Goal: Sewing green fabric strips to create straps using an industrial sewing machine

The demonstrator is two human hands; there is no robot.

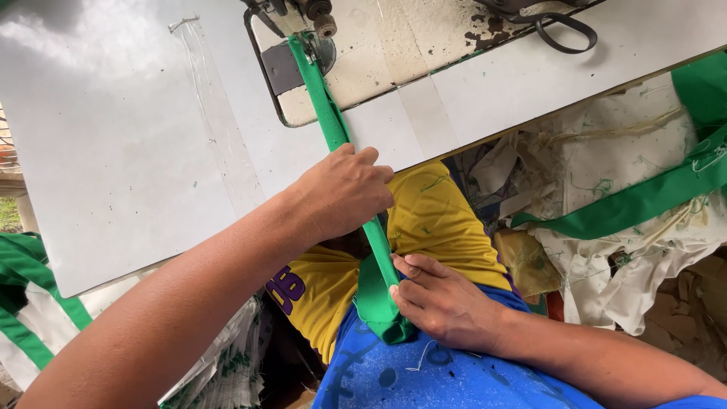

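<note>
Nearest to me, my right hand (443,299) pinches the folded end of the long green fabric strip (333,125) on my lap. My left hand (344,189) closes its fingers around the strip, stretched tight from the sewing machine (303,23) over the white table (129,136). Cloth scraps (606,174) lie around.

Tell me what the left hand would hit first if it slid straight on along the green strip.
Probably the sewing machine's presser foot: the left hand grips the green fabric strip, which runs straight under it. Depth is unclear.

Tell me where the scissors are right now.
In the head view, the black scissors lie at the top right on the white table, just right of the sewing machine.
</note>
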